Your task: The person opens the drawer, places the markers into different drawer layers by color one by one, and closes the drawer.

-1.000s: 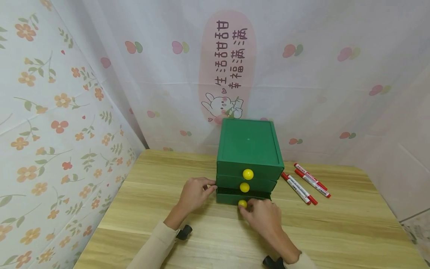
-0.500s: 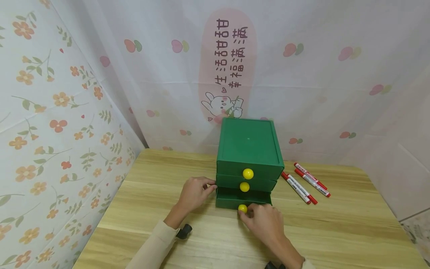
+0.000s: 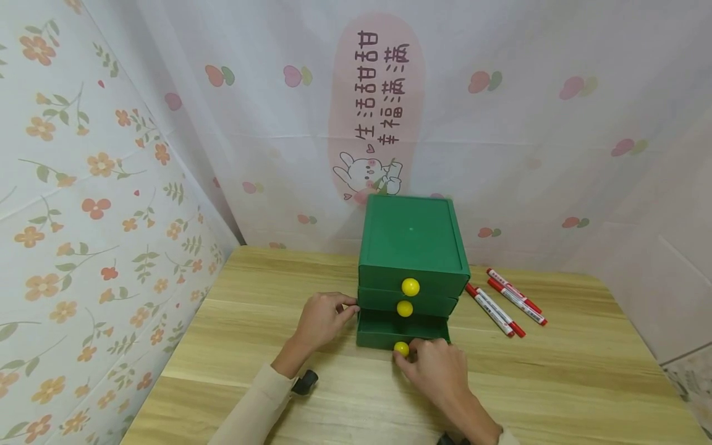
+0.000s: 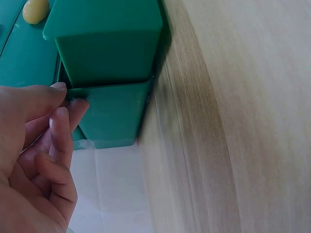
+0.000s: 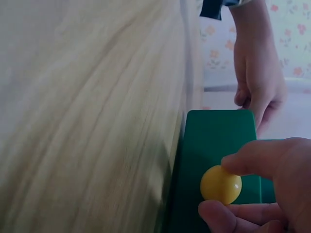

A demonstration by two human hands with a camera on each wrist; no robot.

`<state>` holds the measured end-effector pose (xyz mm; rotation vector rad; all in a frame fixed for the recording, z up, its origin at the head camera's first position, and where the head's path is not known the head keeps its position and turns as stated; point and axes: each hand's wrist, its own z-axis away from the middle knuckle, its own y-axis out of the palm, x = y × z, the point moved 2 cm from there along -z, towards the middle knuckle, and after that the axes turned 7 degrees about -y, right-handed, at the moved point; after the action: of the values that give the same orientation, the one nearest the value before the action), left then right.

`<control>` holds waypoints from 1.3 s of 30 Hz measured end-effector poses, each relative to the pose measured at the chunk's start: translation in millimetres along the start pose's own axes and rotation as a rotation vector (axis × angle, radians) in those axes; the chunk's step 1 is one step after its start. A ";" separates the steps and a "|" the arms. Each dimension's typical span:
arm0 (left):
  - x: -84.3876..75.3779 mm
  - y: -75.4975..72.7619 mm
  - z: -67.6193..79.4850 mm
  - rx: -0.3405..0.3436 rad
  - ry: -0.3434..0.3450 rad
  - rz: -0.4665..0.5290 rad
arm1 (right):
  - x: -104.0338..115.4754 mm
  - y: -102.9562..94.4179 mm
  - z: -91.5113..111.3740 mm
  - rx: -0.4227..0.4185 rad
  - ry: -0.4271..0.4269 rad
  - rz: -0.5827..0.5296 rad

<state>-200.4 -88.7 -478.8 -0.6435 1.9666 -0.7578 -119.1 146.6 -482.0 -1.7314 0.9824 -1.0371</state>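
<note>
A green three-drawer cabinet (image 3: 410, 235) with round yellow knobs stands on the wooden table. Its bottom drawer (image 3: 372, 339) is pulled partway out, and the part of its inside that shows in the head view is dark green with nothing visible in it. My right hand (image 3: 439, 368) pinches the bottom drawer's yellow knob (image 5: 221, 185) between thumb and forefinger. At the cabinet's left front edge, my left hand (image 3: 321, 321) holds on with thumb and forefinger. In the left wrist view, the thumb (image 4: 46, 99) lies at that edge, just beside the drawer's side; the other fingers are curled.
Several red-and-white markers (image 3: 517, 300) lie on the table (image 3: 578, 364) to the right of the cabinet. A printed cloth (image 3: 278, 154) hangs right behind it, and a floral cloth (image 3: 100, 216) closes the left side.
My right hand has drawn the bottom drawer farther out toward me, so more of its inside shows. The left hand has kept its place at the cabinet's edge.
</note>
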 end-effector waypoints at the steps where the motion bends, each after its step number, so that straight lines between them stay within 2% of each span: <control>1: -0.1 -0.1 -0.3 0.001 -0.002 -0.002 | 1.2 -1.0 1.4 0.011 -0.003 0.007; 13: -0.8 -0.6 -0.8 -0.001 0.016 -0.013 | 18.1 -13.2 27.3 0.179 -0.005 0.037; 17: -1.4 -1.3 -0.6 0.003 0.012 -0.011 | 24.5 -16.2 37.4 0.234 0.004 -0.001; 25: -0.9 0.2 -0.3 0.010 -0.002 -0.009 | 24.4 -23.6 44.5 0.257 0.001 -0.039; 28: -0.6 0.4 -0.5 0.010 -0.007 -0.017 | 21.2 -33.2 41.9 0.233 0.021 -0.069; 30: -0.4 0.5 -0.6 0.009 -0.011 -0.018 | 17.2 -41.3 38.5 0.188 0.027 -0.087; 35: 0.3 1.1 -1.3 0.008 -0.017 -0.022 | -5.0 -56.1 27.1 -0.006 0.036 -0.111; 39: 0.8 2.1 -1.0 0.009 -0.014 -0.025 | -30.4 -56.2 17.8 -0.120 0.042 -0.114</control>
<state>-201.9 -87.6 -480.4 -0.6678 1.9446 -0.7747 -102.6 196.7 -441.9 -1.8895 0.9988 -1.1104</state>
